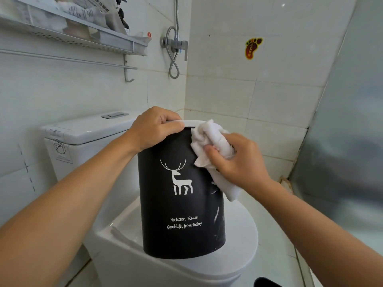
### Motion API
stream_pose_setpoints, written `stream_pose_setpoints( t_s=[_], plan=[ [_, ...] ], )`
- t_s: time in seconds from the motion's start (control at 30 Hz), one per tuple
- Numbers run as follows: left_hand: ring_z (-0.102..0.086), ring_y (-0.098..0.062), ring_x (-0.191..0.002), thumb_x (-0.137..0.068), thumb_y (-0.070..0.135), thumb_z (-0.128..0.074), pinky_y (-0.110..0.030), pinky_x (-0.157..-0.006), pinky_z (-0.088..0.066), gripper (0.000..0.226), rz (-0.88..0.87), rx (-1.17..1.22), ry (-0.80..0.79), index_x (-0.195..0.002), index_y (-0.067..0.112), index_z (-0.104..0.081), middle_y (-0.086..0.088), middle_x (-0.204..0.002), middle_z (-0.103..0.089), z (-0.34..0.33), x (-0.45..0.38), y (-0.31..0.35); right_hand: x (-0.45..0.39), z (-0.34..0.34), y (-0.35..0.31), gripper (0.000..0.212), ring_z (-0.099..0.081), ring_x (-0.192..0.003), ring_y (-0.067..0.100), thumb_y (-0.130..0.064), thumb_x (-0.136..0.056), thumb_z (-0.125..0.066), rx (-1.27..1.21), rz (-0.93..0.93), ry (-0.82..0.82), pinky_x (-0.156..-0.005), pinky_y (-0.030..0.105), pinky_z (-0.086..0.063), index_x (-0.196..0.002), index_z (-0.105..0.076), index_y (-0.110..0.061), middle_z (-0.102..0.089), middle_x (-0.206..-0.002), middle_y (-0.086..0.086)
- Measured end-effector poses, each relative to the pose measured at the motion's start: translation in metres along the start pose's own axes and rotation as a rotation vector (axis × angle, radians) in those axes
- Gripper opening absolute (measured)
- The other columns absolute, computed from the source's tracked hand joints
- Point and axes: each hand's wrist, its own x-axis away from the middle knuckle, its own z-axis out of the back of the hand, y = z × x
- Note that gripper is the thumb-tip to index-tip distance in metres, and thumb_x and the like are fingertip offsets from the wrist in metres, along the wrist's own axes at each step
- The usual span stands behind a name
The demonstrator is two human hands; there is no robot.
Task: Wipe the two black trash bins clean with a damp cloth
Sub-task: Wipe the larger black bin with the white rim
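On my left I am seeing the toilet tank (87, 131) against the tiled wall, and my left hand (154, 128) is gripping the white rim of the black bin (180, 204), its fingers (174, 125) curled over the top edge. The bin is standing upright on the closed toilet lid (240, 251), its white deer print and lettering facing me. Further right, my right hand (238, 160) is holding a bunched white cloth (211, 139) pinched between thumb and curled fingers, pressing it against the bin's upper right side just below the rim.
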Motion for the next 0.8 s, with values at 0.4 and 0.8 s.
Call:
stream_pose_setpoints(
  t_s=[0.4,0.8],
  plan=[
    [-0.035,-0.021,-0.066,-0.085,0.047,-0.057,-0.041,-0.068,-0.029,0.045,0.001,-0.028,0.017,-0.064,0.01,-0.042,-0.018,-0.069,-0.038,0.002,0.001,-0.001,0.009,-0.001,-0.009,0.031,-0.058,-0.069,0.009,-0.058,-0.079,-0.066,0.021,0.148,-0.067,-0.058,0.034,-0.051,-0.102,-0.07,-0.037,-0.059,-0.081,-0.015],
    [-0.063,-0.014,-0.077,-0.077,0.079,-0.041,-0.039,-0.074,-0.052,0.062,-0.017,-0.494,-0.079,-0.084,0.028,-0.075,0.011,-0.075,-0.069,0.0,-0.016,0.037,0.041,0.001,-0.025,0.042,-0.058,-0.072,0.009,-0.058,-0.084,-0.067,0.056,0.175,-0.09,-0.057,0.033,-0.052,-0.117,-0.07,-0.033,-0.061,-0.091,-0.014]
  ],
)
